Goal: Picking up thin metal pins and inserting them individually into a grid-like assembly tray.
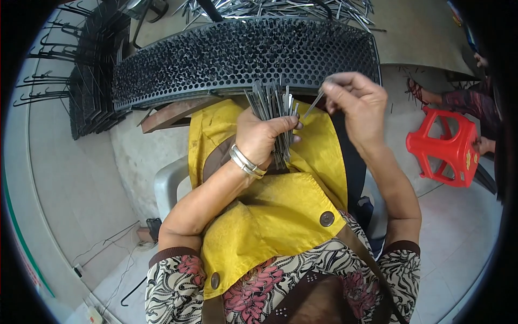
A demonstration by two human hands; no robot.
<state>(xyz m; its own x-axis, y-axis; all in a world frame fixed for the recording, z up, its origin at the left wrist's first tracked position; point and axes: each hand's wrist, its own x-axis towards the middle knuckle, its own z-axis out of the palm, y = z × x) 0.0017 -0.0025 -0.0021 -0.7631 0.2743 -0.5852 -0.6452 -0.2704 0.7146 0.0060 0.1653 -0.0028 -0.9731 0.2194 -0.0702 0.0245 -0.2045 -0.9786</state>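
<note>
My left hand (254,134) is closed round a thick bundle of thin metal strips (270,103), their ends sticking out above and below the fist. Between the thumb and fingers of my right hand (360,105), a single metal strip (314,105) slants down toward the bundle's right side. Just beyond both hands lies a long, curved black perforated rack (353,60). Dark strip ends crowd its holes on the left and middle, while bare holes show toward its right end. A yellow apron (270,210) covers my lap beneath the hands.
Loose silvery strips (270,8) lie heaped on the table (421,43) behind the rack. Several dark racks with hooked rods (94,70) stand stacked at the left. A red plastic stool (448,146) is on the right, beside another person's leg (458,101). A wooden beam (170,115) juts out below the rack.
</note>
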